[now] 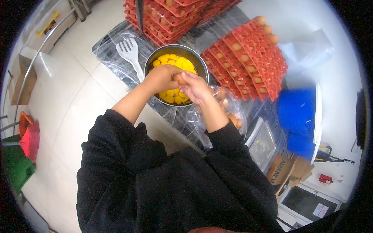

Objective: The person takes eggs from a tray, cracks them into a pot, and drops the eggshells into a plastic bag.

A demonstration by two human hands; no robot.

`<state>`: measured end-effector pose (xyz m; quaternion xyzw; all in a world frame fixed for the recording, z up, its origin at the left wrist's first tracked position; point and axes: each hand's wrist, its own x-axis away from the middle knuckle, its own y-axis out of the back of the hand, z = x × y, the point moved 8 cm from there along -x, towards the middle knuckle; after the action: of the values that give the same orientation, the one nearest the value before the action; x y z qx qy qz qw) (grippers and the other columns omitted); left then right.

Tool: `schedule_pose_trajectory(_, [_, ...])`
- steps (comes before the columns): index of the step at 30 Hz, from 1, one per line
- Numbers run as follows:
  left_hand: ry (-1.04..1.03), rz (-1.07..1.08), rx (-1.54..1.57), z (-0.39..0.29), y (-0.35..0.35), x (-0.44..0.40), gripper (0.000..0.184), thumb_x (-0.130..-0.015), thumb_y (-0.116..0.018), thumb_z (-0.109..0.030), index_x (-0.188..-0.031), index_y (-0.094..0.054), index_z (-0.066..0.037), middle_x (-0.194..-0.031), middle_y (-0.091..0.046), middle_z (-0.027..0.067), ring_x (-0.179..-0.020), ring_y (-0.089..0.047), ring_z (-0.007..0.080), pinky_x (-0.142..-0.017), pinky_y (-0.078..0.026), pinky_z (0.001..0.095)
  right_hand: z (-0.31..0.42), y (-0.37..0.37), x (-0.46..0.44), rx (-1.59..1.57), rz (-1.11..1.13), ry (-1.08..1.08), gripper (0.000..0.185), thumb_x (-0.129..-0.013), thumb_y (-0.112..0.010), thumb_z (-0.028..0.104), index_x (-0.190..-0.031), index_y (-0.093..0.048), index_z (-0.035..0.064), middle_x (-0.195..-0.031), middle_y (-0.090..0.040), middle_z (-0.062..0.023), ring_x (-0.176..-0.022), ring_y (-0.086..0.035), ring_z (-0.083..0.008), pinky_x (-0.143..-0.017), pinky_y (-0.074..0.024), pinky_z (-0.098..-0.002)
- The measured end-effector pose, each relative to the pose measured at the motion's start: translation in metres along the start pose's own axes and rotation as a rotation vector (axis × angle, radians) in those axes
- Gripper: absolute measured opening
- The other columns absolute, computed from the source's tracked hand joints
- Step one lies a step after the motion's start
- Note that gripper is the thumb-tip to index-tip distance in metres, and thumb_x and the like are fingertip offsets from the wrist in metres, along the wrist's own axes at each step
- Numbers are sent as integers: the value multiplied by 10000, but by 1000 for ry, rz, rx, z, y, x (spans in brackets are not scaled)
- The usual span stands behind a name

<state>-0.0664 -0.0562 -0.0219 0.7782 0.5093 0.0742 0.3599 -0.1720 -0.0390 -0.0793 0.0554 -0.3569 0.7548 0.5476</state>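
Both hands meet over a round metal pot (204,65) that holds many yellow egg yolks (182,62). Between them is a brown egg (179,79). My left hand (161,77) curls over the egg from the left, and my right hand (195,86) has its fingers and thumb against it from the right. Whether the shell is cracked cannot be made out. Left of the pot lies a white slotted spatula (130,54). A clear plastic bag (196,118) with eggshells (233,117) in it sits by my right forearm.
Stacked red egg trays (248,58) with brown eggs stand right of the pot, and another red stack (167,21) is behind it. Plastic film covers the table (110,42). Farther right are a blue barrel (297,110), a clear-lidded container (262,144) and a cardboard box (280,169).
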Motion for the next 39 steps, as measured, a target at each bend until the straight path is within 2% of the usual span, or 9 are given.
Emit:
schedule_pose_trajectory(10, [55,13,-24,23,11,4,430,-603,-644,-124,-1033,-650,-143,-862,-643,154,-767,-621,317,-711,-499,366,-13,-3,-24,87,47,-57,245,-893,-541,186,-1114,-532,81,-896,-590,-27,-671,-549,-117,-601,-477,-243])
schedule_pose_trajectory(19, [141,231,-147,34,7,5,430,-628,-625,-104,-1058,-632,-114,-935,-639,154,-838,-613,314,-777,-489,371,0,1,-29,745,-72,94,470,-749,-634,155,-1194,-502,83,-874,-566,-28,-679,-533,-108,-539,-470,-262])
schedule_pose_trajectory(22, [0,137,-131,12,7,-4,452,-639,-622,-75,-1090,-608,-96,-1016,-621,152,-885,-602,312,-800,-485,375,1,9,-28,463,-127,-44,473,-720,-643,178,-1166,-518,83,-818,-574,-22,-640,-540,-110,-510,-460,-249])
schedule_pose_trajectory(25, [-120,86,-127,-12,2,-9,460,-665,-639,-62,-1120,-586,-95,-1080,-603,140,-889,-607,294,-779,-499,358,18,7,-12,543,-273,95,425,-738,-656,208,-1126,-535,84,-768,-574,-14,-569,-517,-104,-461,-433,-233])
schedule_pose_trajectory(31, [31,-280,73,-8,53,-8,430,-715,-695,-141,-1128,-584,-95,-1043,-617,110,-843,-610,226,-699,-509,292,62,38,67,243,-367,85,340,-798,-634,235,-1099,-541,105,-824,-579,-13,-586,-512,-108,-470,-419,-219])
schedule_pose_trajectory(33, [175,-382,31,7,70,0,400,-732,-682,-175,-1114,-591,-98,-1014,-621,104,-832,-607,220,-712,-495,302,76,68,101,478,-370,68,339,-782,-649,231,-1083,-556,105,-798,-558,-22,-558,-490,-100,-448,-396,-203])
schedule_pose_trajectory(34, [206,-434,-24,9,77,5,386,-733,-674,-185,-1101,-596,-99,-1018,-620,104,-830,-608,229,-730,-492,313,70,92,112,585,-238,-45,397,-755,-653,226,-1122,-555,110,-879,-594,-64,-651,-554,-152,-542,-459,-250])
schedule_pose_trajectory(37, [203,-517,-113,11,81,6,349,-733,-665,-190,-1061,-608,-84,-1013,-619,107,-885,-599,262,-781,-474,340,76,104,151,1495,-118,39,459,-713,-666,229,-1143,-565,103,-1019,-596,-151,-840,-599,-252,-721,-487,-320])
schedule_pose_trajectory(39, [146,-495,-171,9,74,3,341,-732,-664,-180,-1052,-608,-76,-1012,-617,111,-917,-591,277,-805,-467,348,63,127,169,1509,-186,-128,472,-693,-672,229,-1136,-577,96,-1086,-565,-196,-945,-574,-306,-812,-458,-346])
